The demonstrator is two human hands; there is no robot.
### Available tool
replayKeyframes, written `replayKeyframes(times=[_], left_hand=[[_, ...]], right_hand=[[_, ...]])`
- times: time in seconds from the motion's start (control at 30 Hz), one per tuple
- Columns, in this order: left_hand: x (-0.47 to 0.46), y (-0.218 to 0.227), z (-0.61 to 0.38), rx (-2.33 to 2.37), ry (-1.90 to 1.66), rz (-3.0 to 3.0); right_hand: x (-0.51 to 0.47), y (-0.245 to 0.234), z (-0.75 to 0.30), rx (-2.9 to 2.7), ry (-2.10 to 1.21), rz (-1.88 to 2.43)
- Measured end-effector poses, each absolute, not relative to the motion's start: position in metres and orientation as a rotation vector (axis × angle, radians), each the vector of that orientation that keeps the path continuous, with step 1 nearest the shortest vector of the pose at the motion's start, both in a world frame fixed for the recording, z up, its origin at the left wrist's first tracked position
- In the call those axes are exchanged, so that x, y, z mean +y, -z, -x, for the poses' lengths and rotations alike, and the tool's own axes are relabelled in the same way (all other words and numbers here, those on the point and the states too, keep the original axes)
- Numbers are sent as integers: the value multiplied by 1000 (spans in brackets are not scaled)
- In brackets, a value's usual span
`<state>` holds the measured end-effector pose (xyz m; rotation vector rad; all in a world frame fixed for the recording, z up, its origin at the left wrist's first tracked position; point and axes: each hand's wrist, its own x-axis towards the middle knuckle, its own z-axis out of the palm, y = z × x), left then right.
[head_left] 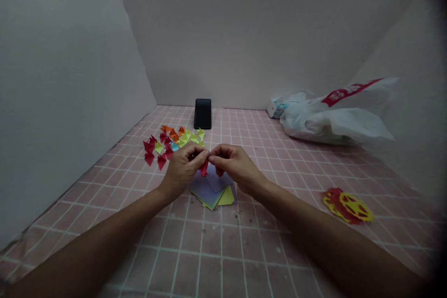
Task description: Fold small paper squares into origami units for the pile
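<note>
Red is the colour to look for in the head view: a small folded red paper piece (204, 166) sits just left of the frame's centre, pinched between your two hands. Your left hand (183, 167) closes on it from the left with thumb and fingers drawn tight together. Your right hand (235, 165) meets it from the right, fingertips (213, 159) narrowed onto the upper edge. The piece's long axis runs nearly up and down in the frame. Its pointed end hangs downward, leaning a little to the left, and its top is hidden between your fingers.

Directly below your hands lies a stack of paper squares (213, 192), lilac on top with yellow and green edges showing. The red piece is held above it, and you cannot tell whether the tip touches. To the upper left of your left hand a scatter of folded pieces (171, 142) in red, orange, yellow and blue lies on the pink gridded table cover (209, 251). Behind that a dark phone (203, 113) stands against the back wall. A white plastic bag (331, 118) lies at the upper right, and red and yellow paper cut-outs (347, 206) lie at the lower right.
</note>
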<state>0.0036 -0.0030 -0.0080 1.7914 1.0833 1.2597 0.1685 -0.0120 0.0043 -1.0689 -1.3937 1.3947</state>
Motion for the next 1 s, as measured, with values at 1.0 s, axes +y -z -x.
replayKeyframes(times=[1.0], left_hand=[[-1,7,-5,1067,-1112,-1531]], right_hand=[[-5,4,-170,-1283,-1409,1065]])
